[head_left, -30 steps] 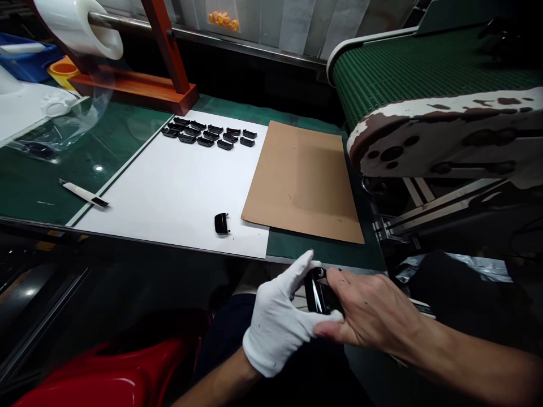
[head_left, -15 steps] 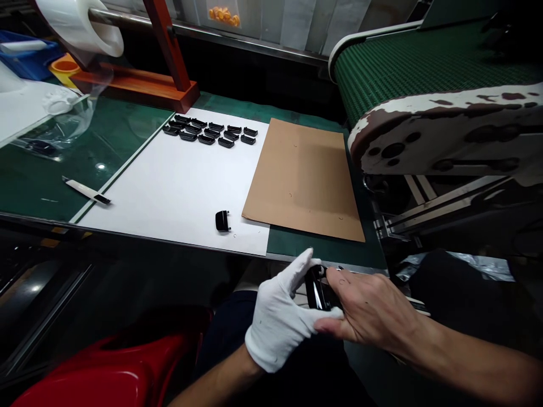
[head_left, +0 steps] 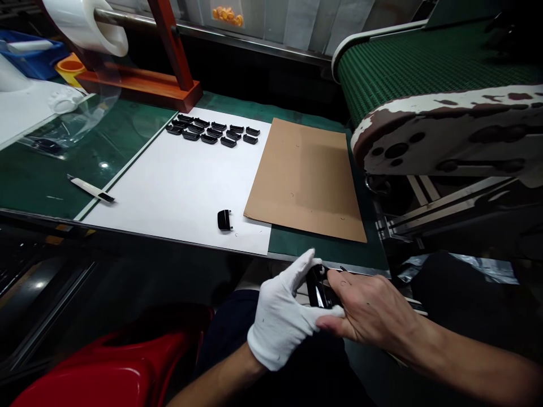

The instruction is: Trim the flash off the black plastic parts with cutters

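The left hand [head_left: 282,319], in a white glove, and the bare right hand [head_left: 373,308] are closed around a small black part [head_left: 316,287]. They hold it together, low in front of the counter [head_left: 42,186]. A second black part [head_left: 224,220] lies alone on the white sheet [head_left: 178,186], near the brown card [head_left: 305,175].

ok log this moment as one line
left hand: white-gloved, holds small glossy black plastic part | right hand: bare, holds same part | white paper sheet: one loose black plastic piece
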Tool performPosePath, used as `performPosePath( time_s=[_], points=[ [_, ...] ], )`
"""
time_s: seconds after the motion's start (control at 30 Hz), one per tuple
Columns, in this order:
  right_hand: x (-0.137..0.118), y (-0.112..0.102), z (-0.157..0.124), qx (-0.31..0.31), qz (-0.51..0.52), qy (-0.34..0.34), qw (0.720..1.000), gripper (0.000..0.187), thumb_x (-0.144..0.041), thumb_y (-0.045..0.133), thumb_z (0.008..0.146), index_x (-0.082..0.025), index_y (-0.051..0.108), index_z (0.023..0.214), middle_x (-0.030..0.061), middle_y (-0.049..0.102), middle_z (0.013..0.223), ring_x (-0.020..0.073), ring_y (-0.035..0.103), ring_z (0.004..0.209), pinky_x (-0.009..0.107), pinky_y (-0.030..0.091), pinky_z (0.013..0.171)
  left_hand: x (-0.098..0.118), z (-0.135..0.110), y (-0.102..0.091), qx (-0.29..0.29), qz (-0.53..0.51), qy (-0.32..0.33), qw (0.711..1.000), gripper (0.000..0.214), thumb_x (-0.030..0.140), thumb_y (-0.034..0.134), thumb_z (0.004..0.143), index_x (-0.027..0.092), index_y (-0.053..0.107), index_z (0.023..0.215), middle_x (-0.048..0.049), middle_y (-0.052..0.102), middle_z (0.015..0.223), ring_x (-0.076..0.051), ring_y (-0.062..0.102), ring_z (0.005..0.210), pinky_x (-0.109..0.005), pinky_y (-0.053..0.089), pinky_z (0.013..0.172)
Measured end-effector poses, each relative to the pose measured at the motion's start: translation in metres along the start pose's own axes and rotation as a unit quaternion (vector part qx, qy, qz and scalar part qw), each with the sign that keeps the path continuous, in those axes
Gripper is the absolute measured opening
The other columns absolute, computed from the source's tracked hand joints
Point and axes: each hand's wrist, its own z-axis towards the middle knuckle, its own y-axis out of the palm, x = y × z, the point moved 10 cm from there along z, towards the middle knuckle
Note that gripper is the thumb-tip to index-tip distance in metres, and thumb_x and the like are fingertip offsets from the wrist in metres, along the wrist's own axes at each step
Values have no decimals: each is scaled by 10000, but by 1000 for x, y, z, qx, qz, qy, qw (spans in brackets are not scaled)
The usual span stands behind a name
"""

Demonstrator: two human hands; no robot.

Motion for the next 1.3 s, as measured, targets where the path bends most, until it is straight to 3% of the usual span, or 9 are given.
performPosePath(
  time_s=[0.6, 0.8, 1.07, 1.3],
  points=[
    [1, -2, 0, 20, 14, -1, 1000, 718, -648, 50, 905, -174, 536, 673, 19, 584, 500, 164, 569, 387, 292, 292, 379, 0, 2, -1, 17, 7, -12, 1000, 839, 195, 884, 501, 154, 564, 1275, -77, 675, 1168, -269, 630, 1089, -349, 503, 1011],
    [-5, -2, 1, 26, 17, -20, 999, 635, -533, 129, 964, -164, 551, 666, 10, 562, 499, 154, 552, 396, 298, 295, 384, -8, 5, -2, 22, -29, -32, 999, 801, 200, 879, 523, 169, 576, 1264, -77, 675, 1160, -259, 650, 1037, -342, 526, 976],
    [-6, -37, 9, 124, -21, -4, 992, 693, -660, 180, 901, -154, 547, 602, 0, 476, 476, 130, 471, 387, 285, 331, 425, 12, 4, -7, 22, -72, 0, 997, 883, 185, 883, 519, 206, 515, 1322, -60, 643, 1209, -229, 630, 1075, -276, 518, 969],
    [-10, -43, 6, 123, -20, -4, 992, 693, -673, 195, 892, -146, 545, 609, 4, 469, 493, 126, 456, 402, 288, 320, 431, 22, -3, -7, -10, 9, 51, 999, 889, 271, 867, 576, 217, 459, 1364, -47, 639, 1218, -212, 626, 1087, -260, 492, 997]
  ],
)
